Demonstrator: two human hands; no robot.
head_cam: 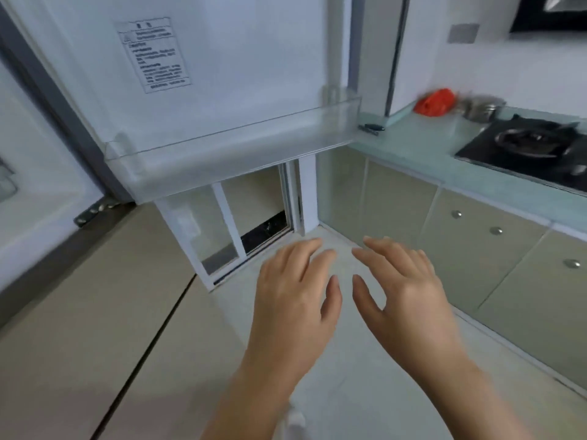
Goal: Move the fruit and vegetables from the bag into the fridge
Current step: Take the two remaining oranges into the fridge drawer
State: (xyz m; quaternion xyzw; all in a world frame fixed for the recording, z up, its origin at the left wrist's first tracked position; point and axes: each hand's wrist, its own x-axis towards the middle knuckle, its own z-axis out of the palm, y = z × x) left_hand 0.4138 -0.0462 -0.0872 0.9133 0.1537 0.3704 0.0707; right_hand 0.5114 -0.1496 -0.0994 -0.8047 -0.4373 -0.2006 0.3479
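Observation:
The fridge door [222, 74] stands swung open ahead of me, its inner side white with a printed label and an empty clear door shelf [235, 147] along the bottom. A strip of the fridge's inside [28, 147] shows at the far left. A red bag [434, 101] lies on the pale green counter [413, 144] at the back right, blurred. My left hand [295, 290] and my right hand [400, 290] hover side by side over the floor, fingers spread, holding nothing. No fruit or vegetables can be made out.
A steel pot [482, 106] sits beside the red bag, and a black gas hob [533, 147] fills the counter's right end. Beige cabinet doors with round knobs [495, 230] run below the counter. A low sliding window [241, 230] sits behind the fridge door. The fridge's lower beige door [79, 312] is shut.

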